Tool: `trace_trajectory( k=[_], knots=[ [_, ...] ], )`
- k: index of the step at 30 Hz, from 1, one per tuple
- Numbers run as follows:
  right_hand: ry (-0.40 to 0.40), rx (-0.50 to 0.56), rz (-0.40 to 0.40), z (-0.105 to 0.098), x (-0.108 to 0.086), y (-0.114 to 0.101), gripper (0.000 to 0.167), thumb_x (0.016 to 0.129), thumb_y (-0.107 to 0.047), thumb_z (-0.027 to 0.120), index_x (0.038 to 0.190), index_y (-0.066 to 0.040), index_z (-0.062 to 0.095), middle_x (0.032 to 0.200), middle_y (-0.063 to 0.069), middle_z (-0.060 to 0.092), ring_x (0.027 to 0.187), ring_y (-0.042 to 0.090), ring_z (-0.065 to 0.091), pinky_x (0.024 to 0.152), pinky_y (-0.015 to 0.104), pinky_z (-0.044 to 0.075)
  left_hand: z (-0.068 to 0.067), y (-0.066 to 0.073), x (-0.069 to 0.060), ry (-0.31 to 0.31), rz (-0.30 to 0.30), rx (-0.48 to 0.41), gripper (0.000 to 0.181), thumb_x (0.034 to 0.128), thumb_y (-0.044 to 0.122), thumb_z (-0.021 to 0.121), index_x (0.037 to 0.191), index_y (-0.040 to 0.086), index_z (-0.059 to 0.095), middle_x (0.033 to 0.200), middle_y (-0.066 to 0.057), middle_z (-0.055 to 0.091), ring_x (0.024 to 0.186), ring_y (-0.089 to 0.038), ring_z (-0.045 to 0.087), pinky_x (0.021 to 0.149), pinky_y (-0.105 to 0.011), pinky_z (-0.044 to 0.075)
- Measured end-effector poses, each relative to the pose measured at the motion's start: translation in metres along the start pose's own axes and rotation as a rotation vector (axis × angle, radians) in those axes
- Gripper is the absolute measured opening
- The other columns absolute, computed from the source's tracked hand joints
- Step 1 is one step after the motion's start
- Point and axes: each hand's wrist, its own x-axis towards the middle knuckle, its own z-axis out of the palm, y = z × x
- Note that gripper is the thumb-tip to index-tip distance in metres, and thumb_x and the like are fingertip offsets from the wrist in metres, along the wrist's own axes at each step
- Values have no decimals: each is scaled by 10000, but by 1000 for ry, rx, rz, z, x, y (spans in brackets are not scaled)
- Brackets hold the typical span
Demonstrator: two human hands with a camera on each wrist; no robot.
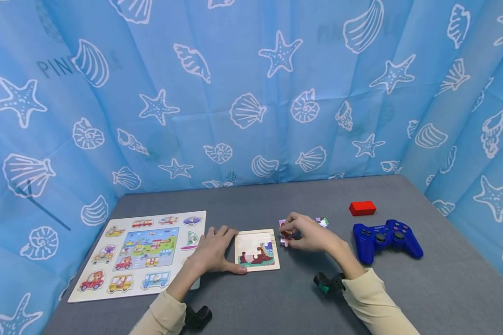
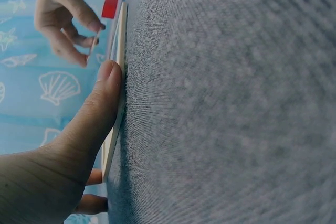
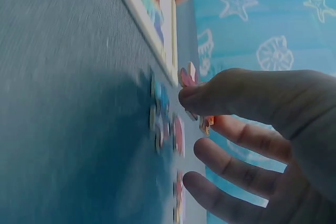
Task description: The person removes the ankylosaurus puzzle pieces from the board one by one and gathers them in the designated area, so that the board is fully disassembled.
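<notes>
A small wooden puzzle tray (image 1: 256, 231) lies flat, its lower part and right side filled with pieces showing a brown animal on green. The left hand (image 1: 213, 251) holds the tray's left side, thumb at the lower left corner and fingers at the upper left. In the right wrist view the right hand (image 3: 247, 124) pinches a small puzzle piece (image 3: 188, 76) between thumb and index finger, above the table just right of the tray. Loose pieces (image 3: 178, 135) lie below that hand; in the head view it partly hides them.
A large vehicle puzzle board (image 1: 109, 223) lies at the left, close beside the left hand. A red block (image 1: 362, 208) and a blue game controller (image 1: 387, 239) are at the right. A blue shell-patterned curtain (image 1: 251, 93) hangs behind the grey table (image 1: 276, 302).
</notes>
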Motion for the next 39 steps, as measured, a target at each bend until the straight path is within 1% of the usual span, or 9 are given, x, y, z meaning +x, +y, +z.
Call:
trace_trajectory(
  k=[5,10,16,21,23,27,31,34,39],
  knots=[
    [-8,0,51,-9,-9,11,336,877,-39,753,1213,-30,744,1095,83,631,968,224,636,852,420,573,0,0,0,-2,-3,-3,1035,646,730,844,1465,185,521,1358,-111,578,1193,-388,515,989,-600,452],
    [-10,-23,107,-14,-17,20,350,870,-52,771,1219,-41,744,1085,78,630,964,242,629,844,416,560,0,0,0,-3,-5,-12,1032,645,721,851,1463,183,524,1354,-109,581,1190,-382,514,1000,-600,445],
    [-24,-33,129,-15,-20,27,382,858,-38,776,1237,-35,735,1096,89,631,953,224,617,834,417,561,0,-1,0,4,-1,-10,1028,648,717,851,1462,181,524,1349,-112,582,1182,-383,515,997,-599,446],
    [-38,-40,160,-14,-23,28,392,848,-11,759,1239,-34,733,1083,90,624,921,203,575,785,365,532,0,0,-1,10,9,-1,1029,646,716,854,1460,178,526,1326,-111,581,1148,-379,514,960,-585,453],
    [-30,-36,169,-14,-24,28,377,866,-14,740,1242,-30,730,1074,92,626,911,202,570,777,356,524,0,0,-1,10,12,1,1030,646,714,855,1461,176,526,1319,-111,580,1136,-377,512,951,-582,454],
    [-10,-48,165,-13,-24,27,365,905,-133,757,1255,-35,722,1044,88,628,888,191,555,754,330,494,0,0,-1,11,12,5,1031,648,716,853,1462,176,524,1321,-111,579,1136,-374,512,955,-582,455],
    [-20,-64,199,-11,-22,26,429,875,-247,812,1254,-62,728,1010,60,611,872,174,528,734,303,446,0,-1,0,10,11,2,1031,647,715,853,1460,174,525,1315,-112,580,1131,-371,509,953,-581,454],
    [-27,-62,216,-10,-22,26,403,863,-225,824,1223,-63,742,990,48,601,864,170,523,732,302,446,1,-1,0,9,13,-1,1030,647,715,853,1460,174,525,1314,-111,580,1126,-368,507,952,-580,453],
    [-38,-57,207,-10,-24,26,357,874,-186,809,1204,-62,751,986,39,608,868,166,525,739,301,450,1,-1,0,10,13,-5,1025,649,713,854,1459,178,525,1323,-110,578,1132,-374,509,958,-586,450]
  ],
)
